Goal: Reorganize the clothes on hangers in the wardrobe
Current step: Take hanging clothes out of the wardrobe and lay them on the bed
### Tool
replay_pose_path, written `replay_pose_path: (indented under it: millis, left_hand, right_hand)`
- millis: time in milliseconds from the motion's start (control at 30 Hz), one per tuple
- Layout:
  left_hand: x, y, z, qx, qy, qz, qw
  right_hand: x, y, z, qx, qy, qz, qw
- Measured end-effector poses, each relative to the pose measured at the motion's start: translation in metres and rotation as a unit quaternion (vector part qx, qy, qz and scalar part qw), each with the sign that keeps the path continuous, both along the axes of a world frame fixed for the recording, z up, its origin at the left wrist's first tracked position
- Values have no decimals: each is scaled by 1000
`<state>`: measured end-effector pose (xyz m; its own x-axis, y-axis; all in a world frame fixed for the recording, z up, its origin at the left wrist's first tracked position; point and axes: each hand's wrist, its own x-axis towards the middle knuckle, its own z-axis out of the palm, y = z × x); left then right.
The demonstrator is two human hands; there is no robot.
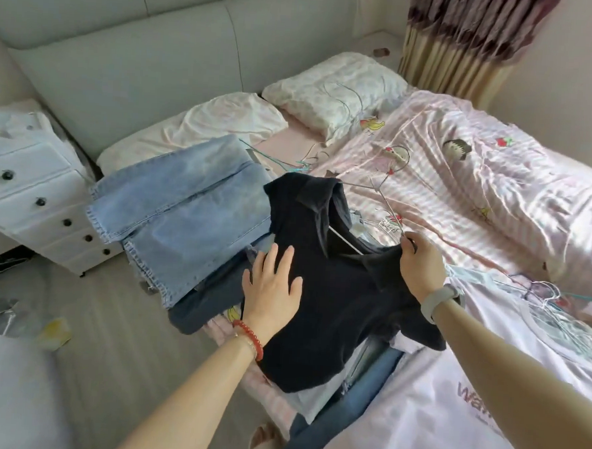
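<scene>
Black polo shirt (339,295) on the bed (494,214): left hand (272,288) flat on it, right hand (419,261) pinching its shoulder.

I see two bare forearms, no sleeves. My left hand (273,291) has a red beaded bracelet (249,338) and a thin chain at the wrist. My right hand (423,262) has a pale grey band (436,302) at the wrist. Near the bottom edge, one foot wears a light sandal (264,444).
</scene>
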<state>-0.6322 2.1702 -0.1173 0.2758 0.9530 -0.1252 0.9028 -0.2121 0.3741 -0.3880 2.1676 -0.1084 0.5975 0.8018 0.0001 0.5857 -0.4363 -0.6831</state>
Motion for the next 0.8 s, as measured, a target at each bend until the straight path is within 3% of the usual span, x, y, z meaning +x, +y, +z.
replay_pose_path:
  millis: [200,300,433,567,700,800]
  left_hand:
    - [46,32,-90,-145,25,-11,989]
    - [60,19,-137,-245,39,8,969]
    - [67,2,-177,-318,75,8,945]
    - [70,12,-178,-305,83,10,949]
    - [59,24,-158,-179,96,52,978]
    - [33,17,-136,-101,99,111,984]
  right_hand:
    - [60,59,-75,-95,14,-70,993]
    - [69,66,-120,-174,-20,10,984]
    - [70,60,-164,-302,-49,160,938]
    - [64,67,-164,-294,-71,152,941]
    - [32,67,-146,-202,-152,195,948]
    - [-13,49,-132,-158,-123,251,947]
